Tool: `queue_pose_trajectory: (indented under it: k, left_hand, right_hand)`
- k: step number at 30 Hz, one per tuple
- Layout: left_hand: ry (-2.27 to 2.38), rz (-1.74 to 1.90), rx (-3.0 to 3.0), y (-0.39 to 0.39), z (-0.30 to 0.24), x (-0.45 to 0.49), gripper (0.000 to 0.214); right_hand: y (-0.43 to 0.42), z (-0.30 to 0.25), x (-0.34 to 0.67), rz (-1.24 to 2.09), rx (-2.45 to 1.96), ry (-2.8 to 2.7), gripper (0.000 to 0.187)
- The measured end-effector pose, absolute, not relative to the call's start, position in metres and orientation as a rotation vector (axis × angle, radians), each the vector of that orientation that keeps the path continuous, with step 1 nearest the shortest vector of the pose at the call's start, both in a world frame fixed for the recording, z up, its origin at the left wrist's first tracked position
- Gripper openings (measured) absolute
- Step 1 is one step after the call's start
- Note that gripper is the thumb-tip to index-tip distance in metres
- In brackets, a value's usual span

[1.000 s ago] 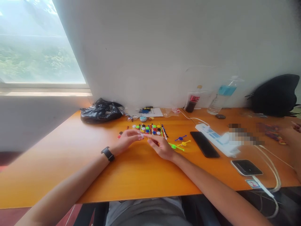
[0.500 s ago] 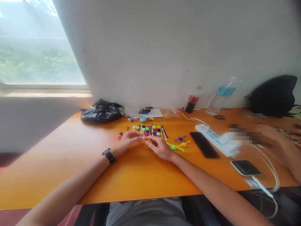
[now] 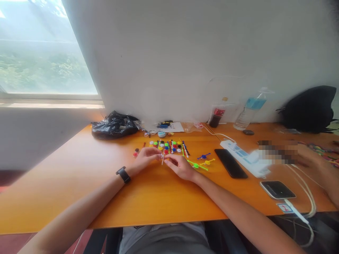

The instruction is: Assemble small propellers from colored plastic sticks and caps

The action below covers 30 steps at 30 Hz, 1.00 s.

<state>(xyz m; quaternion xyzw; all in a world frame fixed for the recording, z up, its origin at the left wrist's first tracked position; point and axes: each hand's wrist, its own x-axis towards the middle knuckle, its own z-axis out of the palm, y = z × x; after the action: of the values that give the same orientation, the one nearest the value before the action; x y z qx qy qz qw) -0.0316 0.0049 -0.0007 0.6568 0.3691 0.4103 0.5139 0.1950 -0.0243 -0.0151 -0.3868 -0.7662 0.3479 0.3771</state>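
Between my two hands, over the middle of the table, is a thin white plastic arrow [image 3: 162,159], seen nearly edge-on. My left hand [image 3: 146,157], with a black watch on its wrist, is closed, its thumb and fingertips pinching the piece from the left. From the right, my right hand [image 3: 180,166] closes its fingertips on the same piece. Just beyond the fingers lie several coloured round discs [image 3: 166,145] and loose arrow strips [image 3: 185,149]. To the right of my right hand are a green arrow spinner [image 3: 196,165], a yellow one [image 3: 208,162] and a blue one [image 3: 203,156].
A black plastic bag [image 3: 115,126] sits at the back left. On the right lie a black phone [image 3: 230,163], a white power strip [image 3: 242,155] and a charging device [image 3: 277,189] with cables. Two bottles stand by the wall; another person's arm [image 3: 317,165] reaches in at far right.
The white arrow has turned a little between my fingertips and shows more of its length below them. My hands stay in nearly the same place; the view has shifted slightly.
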Motion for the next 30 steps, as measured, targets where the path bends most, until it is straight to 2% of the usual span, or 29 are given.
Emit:
queue_pose_trajectory:
  k: [17,20,23,28,30]
  left_hand:
    - [0.897,0.955,1.628,0.000,0.006,-0.031,0.029]
    - [0.891,0.950,1.615,-0.001,0.007,-0.031,0.030]
    - [0.878,0.945,1.582,-0.002,0.008,-0.031,0.030]
    - [0.894,0.996,1.553,-0.002,0.008,-0.032,0.026]
    - [0.913,1.030,1.551,0.000,0.008,-0.032,0.026]
  right_hand:
    - [-0.024,-0.013,0.195,0.839,-1.005,-1.980,0.030]
    - [-0.023,-0.010,0.199,0.809,-1.017,-1.921,0.035]
    - [-0.024,-0.005,0.203,0.841,-0.968,-1.810,0.047]
    - [-0.024,-0.004,0.202,0.977,-0.913,-1.718,0.053]
    - [-0.024,-0.005,0.201,1.124,-0.962,-1.746,0.059]
